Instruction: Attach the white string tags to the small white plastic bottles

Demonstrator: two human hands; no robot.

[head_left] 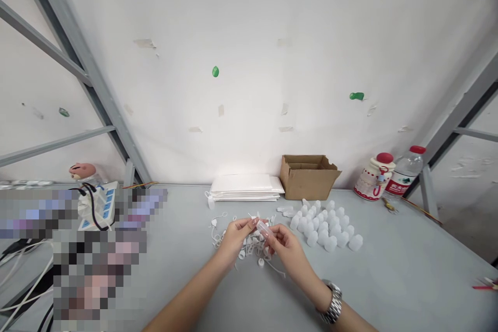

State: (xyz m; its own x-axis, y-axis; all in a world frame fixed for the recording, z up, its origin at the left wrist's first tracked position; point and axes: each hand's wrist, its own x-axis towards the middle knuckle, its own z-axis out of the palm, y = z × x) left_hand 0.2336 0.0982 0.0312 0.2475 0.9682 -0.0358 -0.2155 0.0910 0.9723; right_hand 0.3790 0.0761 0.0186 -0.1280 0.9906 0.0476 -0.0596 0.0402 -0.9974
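Note:
In the middle of the table both hands meet over a loose pile of small white caps with cords (252,246). Between my right thumb and fingers is a small translucent plastic tube (265,229), tilted up toward the left; my right hand (287,249) is closed on it. My left hand (235,238) pinches a small white cap (254,219) at the tube's upper end. Whether cap and tube are joined cannot be made out. To the right of my hands, several translucent white bottles (322,225) stand close together.
Against the wall are a stack of white padded envelopes (245,189) and an open cardboard box (311,182). A cream flask (372,179) and a water bottle (404,174) stand at the back right. At left lie a power strip (99,205) and cables (27,270).

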